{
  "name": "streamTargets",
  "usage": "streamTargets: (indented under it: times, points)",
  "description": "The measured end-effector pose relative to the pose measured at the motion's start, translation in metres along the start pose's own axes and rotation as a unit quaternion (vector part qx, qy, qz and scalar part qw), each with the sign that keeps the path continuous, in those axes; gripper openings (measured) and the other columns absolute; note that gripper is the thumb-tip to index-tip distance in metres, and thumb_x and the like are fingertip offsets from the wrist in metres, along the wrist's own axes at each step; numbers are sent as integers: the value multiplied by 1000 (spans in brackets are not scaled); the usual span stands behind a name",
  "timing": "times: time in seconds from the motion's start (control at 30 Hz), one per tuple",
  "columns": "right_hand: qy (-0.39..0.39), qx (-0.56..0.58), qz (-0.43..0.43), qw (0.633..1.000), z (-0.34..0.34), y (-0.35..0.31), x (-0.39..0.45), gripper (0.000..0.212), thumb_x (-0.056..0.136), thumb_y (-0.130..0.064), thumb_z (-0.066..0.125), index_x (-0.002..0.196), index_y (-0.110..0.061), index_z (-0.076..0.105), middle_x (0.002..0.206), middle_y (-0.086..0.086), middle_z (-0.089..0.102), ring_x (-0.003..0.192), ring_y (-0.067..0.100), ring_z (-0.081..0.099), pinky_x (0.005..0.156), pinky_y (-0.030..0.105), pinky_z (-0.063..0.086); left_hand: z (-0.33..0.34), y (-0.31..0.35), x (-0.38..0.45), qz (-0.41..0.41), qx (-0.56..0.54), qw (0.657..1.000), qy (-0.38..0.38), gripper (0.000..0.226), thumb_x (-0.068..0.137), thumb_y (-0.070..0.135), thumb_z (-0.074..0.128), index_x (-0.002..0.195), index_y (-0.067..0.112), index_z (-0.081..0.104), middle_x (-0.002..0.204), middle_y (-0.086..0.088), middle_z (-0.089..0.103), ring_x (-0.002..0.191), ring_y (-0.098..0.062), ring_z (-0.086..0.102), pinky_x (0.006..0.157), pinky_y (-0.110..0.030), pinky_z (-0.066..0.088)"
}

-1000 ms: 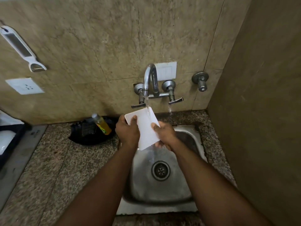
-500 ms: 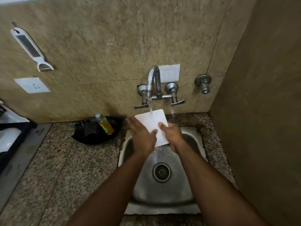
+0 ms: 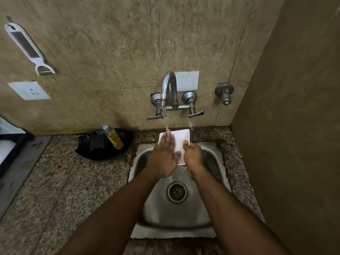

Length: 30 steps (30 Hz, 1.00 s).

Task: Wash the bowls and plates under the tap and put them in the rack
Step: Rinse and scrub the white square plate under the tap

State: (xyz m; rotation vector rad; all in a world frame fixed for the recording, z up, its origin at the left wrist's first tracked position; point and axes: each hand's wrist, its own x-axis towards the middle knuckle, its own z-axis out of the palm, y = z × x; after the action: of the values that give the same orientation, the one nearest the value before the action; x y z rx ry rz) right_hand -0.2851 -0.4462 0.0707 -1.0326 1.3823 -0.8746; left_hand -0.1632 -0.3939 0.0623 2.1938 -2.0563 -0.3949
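Note:
A white square plate (image 3: 180, 142) is held over the steel sink (image 3: 215, 159), under the running tap (image 3: 168, 89). My left hand (image 3: 163, 157) lies flat across the plate's face, fingers straight, with the water stream hitting the fingertips. My right hand (image 3: 192, 153) grips the plate's right edge, thumb on top. The plate's lower part is hidden behind both hands. At the far left edge a black rack (image 3: 11, 144) holds something white.
A black tray (image 3: 92, 150) with a yellow soap bottle (image 3: 114, 137) sits on the granite counter left of the sink. A peeler (image 3: 27, 48) hangs on the wall, above a socket (image 3: 29, 90). A side wall stands close on the right.
My left hand slid from the plate's left edge onto its face, fingers now flat. The plate has turned flatter and sits lower under the stream.

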Motion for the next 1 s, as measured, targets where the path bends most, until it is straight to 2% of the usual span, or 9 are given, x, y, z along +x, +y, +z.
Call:
streamTargets:
  times: [0.13,0.27,0.37,0.47,0.53,0.6,0.8,0.9,1.0]
  points:
    - [10,21,26,999,0,-1,9,29,107,-24,50,108,-3,70,109,15,72,88,26,65,74,33,51,8,17,-25,51,15,998,-26,70,104,51,8,166,20,1,173,3,-6,159,-12,-8,129,-52,-2]
    - [0,38,15,999,14,3,0,21,104,-23,53,101,-10,70,108,16,74,94,30,70,91,47,57,4,-1,-15,31,-72,997,-20,70,102,49,9,166,22,-1,173,4,-8,159,-11,-9,130,-40,-1]
    - [-7,32,5,999,28,3,-7,19,102,-21,57,101,-8,71,106,15,75,96,30,72,92,46,57,-7,-4,-5,-33,-69,997,-15,77,97,46,7,164,13,-6,172,-7,-13,160,-20,-9,130,-36,-4]
    - [-7,80,40,996,28,-3,1,20,102,-20,56,92,-11,70,97,12,76,91,28,73,84,39,59,-8,12,-18,37,-111,993,-13,69,103,40,20,165,13,4,172,-4,-4,158,-14,-7,126,-26,-6]
    - [-10,109,61,992,26,-7,7,23,104,-17,52,90,-10,68,91,13,74,84,27,72,75,32,56,-4,13,-29,76,-144,987,-16,60,109,32,32,165,18,17,172,0,6,158,-11,-1,128,-29,2]
    - [-11,110,66,992,25,-7,7,24,106,-18,50,89,-10,67,89,11,73,84,27,71,75,31,55,-3,4,-29,74,-157,985,-18,55,111,29,36,164,25,23,171,7,8,157,-6,-1,130,-34,8]
    - [-9,127,39,991,24,-7,-2,25,104,-26,52,97,-13,72,97,6,79,93,24,76,90,44,60,-7,0,-23,95,-48,994,21,68,100,53,8,163,31,-6,171,16,-9,157,-4,-13,129,-34,3]
    - [4,109,15,994,21,-10,2,26,100,-32,56,93,-14,73,96,5,79,92,24,76,93,47,59,-7,12,-26,85,-64,994,40,71,96,55,3,161,31,-11,170,16,-13,156,-2,-18,128,-31,-3]
    - [1,84,10,996,17,-15,-4,26,103,-27,56,94,-10,73,99,7,78,92,23,75,92,41,59,3,18,-18,47,-72,995,44,73,94,53,2,161,29,-13,171,11,-16,157,-6,-19,129,-33,-4]
